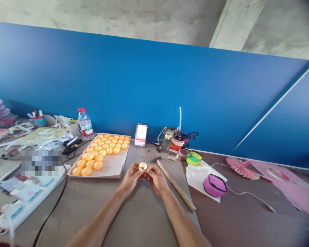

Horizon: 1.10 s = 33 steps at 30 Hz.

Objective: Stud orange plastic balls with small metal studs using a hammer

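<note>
In the middle of the head view I hold an orange ping-pong ball (142, 166) between both hands. Small dark marks show on its near side, too small to make out. The fingers of my left hand (131, 179) are closed around the ball's left side. From the right, the thumb and fingers of my right hand (156, 178) pinch its lower edge. Left of my hands lies a shallow cardboard tray (114, 167) with many more orange balls (98, 165) in it. A wooden stick (176, 185) lies on the table close to my right hand.
A water bottle (85, 123) stands behind the tray, a white power strip (31, 199) at the left. A short dark tool (155, 159), a glass jar (166, 144) and a red-and-white cup (177, 143) are beyond my hands. Purple (215, 185) and yellow-green containers (194, 158) sit right.
</note>
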{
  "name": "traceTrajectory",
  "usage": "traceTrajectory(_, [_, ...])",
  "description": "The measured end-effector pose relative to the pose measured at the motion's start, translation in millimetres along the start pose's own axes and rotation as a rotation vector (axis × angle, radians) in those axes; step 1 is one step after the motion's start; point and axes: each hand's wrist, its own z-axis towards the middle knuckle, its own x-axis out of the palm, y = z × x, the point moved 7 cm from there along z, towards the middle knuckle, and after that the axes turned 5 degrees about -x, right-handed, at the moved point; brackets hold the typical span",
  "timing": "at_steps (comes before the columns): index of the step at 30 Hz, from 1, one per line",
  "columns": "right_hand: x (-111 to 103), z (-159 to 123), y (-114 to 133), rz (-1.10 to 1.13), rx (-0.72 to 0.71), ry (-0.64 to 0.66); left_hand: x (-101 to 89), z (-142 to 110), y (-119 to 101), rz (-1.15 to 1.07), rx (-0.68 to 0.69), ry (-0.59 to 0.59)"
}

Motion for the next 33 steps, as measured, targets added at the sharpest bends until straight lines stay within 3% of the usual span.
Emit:
traceTrajectory(3, [3.8, -1.6, 2.5, 0.033, 0.015, 0.037, 1.2, -1.0, -1.0, 0.011, 0.013, -0.021])
traceTrajectory(7, [3.8, -2.0, 6.4, 0.054, 0.014, 0.061, 1.4, -0.6, 2.7, -0.139, -0.035, -0.037])
traceTrajectory(16, [-3.9, 1.0, 5.0, 0.153, 0.02, 0.058, 3.5, -1.4, -0.2, -0.335, -0.113, 0.014])
traceTrajectory(21, [-10.0, 4.4, -1.2, 0.223, 0.067, 0.003, 1.3, -1.3, -3.8, -0.362, -0.123, 0.024])
traceTrajectory(27, [-18.6, 7.1, 5.5, 0.222, 0.01, -0.097, 2.9, -1.4, -5.5, -0.354, -0.124, 0.037])
traceTrajectory(33, [-12.6, 4.8, 9.5, 0.224, 0.007, -0.063, 5.5, -2.1, -6.3, -0.34, -0.124, 0.059])
